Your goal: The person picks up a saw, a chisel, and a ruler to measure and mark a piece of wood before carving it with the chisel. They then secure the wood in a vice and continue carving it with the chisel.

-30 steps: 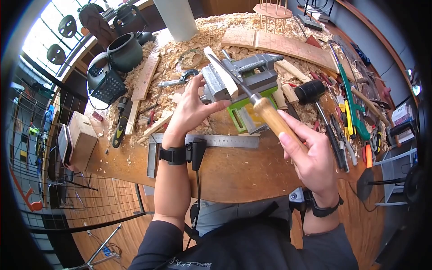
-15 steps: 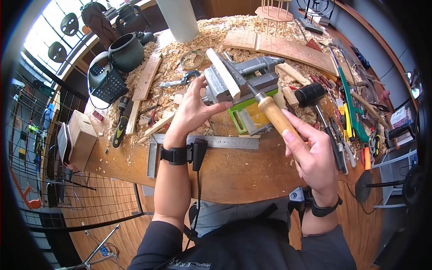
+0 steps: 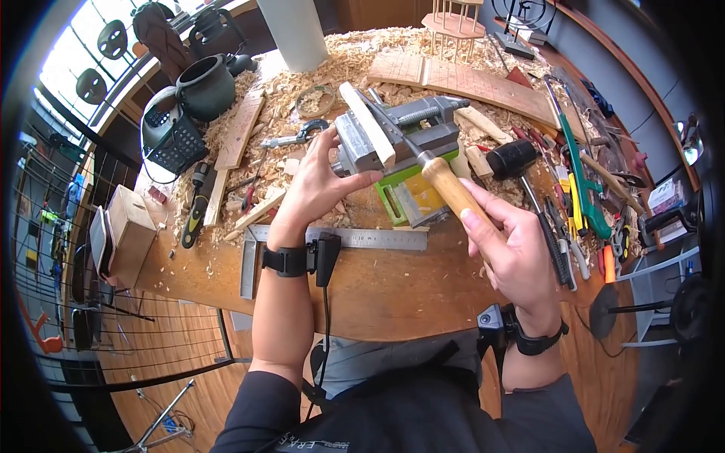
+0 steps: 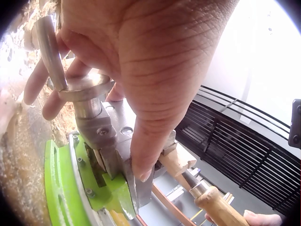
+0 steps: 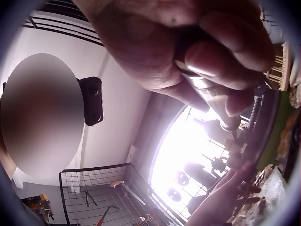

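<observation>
My right hand (image 3: 517,253) grips the pale wooden handle of a chisel (image 3: 449,189). Its dark blade slants up and left over the top of a grey metal vise (image 3: 434,136), alongside a pale wood strip (image 3: 368,124) clamped there. My left hand (image 3: 310,181) rests against the vise's left end, fingers spread and thumb straight along the metal. In the left wrist view the thumb (image 4: 143,155) presses the vise's side, while other fingers extend loosely past its screw handle (image 4: 51,54). The green vise base (image 3: 391,202) stands on the wooden bench. The blade's far end is partly hidden.
A steel square (image 3: 377,238) lies in front of the vise. To the right are a black mallet (image 3: 512,158), a green saw (image 3: 585,174) and several hand tools. Shavings (image 3: 351,57) cover the back; a micrometer (image 3: 294,136) and a screwdriver (image 3: 198,208) lie left.
The view has shifted slightly. The chisel has moved only slightly along the wood strip, still in my right hand. My left hand stays against the vise.
</observation>
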The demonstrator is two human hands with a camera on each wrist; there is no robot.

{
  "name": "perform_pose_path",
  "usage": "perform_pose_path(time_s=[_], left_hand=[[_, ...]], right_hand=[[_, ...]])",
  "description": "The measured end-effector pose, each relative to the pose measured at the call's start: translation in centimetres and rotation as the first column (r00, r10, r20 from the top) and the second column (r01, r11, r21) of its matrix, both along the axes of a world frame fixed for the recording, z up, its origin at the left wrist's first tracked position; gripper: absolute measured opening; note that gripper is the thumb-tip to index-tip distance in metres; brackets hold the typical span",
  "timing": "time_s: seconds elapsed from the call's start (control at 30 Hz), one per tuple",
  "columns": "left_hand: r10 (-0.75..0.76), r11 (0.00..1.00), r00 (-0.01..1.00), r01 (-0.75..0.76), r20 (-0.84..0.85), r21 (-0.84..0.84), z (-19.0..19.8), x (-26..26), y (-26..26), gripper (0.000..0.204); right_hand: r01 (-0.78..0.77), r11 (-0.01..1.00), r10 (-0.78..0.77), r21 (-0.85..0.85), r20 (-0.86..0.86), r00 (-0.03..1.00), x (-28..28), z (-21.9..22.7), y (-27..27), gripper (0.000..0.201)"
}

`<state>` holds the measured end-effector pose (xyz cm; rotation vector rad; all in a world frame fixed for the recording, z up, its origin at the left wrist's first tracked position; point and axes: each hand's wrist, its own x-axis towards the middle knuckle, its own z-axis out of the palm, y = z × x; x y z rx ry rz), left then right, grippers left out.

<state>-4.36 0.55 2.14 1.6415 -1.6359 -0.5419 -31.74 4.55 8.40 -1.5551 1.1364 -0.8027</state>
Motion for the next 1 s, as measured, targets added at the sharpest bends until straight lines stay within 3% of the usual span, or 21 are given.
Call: perform_pose_path(time_s=[0.07,0.17,0.27,0.4,0.5,0.6,0.67,1.0], left_hand=[[-0.004,0.999,1.0,0.004,0.005,-0.051,-0.5,0.1,-0.1,0.093],[-0.003,1.0,0.998,0.002,-0.065,-0.014,-0.4,0.1,-0.1,0.093],[-0.004,0.999,1.0,0.004,0.006,-0.043,-0.2,0.0,0.0,0.092],[-0.012,0.999,1.0,0.011,-0.018,-0.033,-0.7,0.2,-0.2,0.096],[-0.008,0.999,1.0,0.008,0.006,-0.032,-0.2,0.2,0.0,0.097],[-0.016,1.0,1.0,0.016,-0.007,-0.005,-0.2,0.2,0.0,0.097],[-0.017,1.0,1.0,0.017,-0.006,-0.015,-0.4,0.3,-0.1,0.097],[-0.013,0.997,1.0,0.012,-0.013,-0.077,-0.6,0.3,-0.3,0.092]], right_hand=[[-0.003,0.994,0.001,-0.113,-0.021,1.0,0.3,-0.7,-0.4,0.043],[-0.013,0.998,0.008,-0.069,-0.066,0.998,0.0,-0.1,-0.1,0.044],[-0.004,0.99,0.003,-0.138,-0.005,1.0,0.0,-0.2,0.5,0.045],[-0.016,0.985,0.008,-0.17,-0.047,0.999,0.4,-0.3,-0.1,0.045],[-0.019,0.987,0.011,-0.16,-0.05,0.999,0.4,-0.2,0.0,0.045],[-0.01,1.0,0.009,-0.01,-0.128,0.992,0.6,0.3,-0.2,0.044],[-0.016,0.988,0.009,-0.156,-0.043,0.999,0.5,-0.6,-0.4,0.044],[-0.023,0.981,0.011,-0.194,-0.064,0.998,0.4,-0.3,-0.4,0.043]])
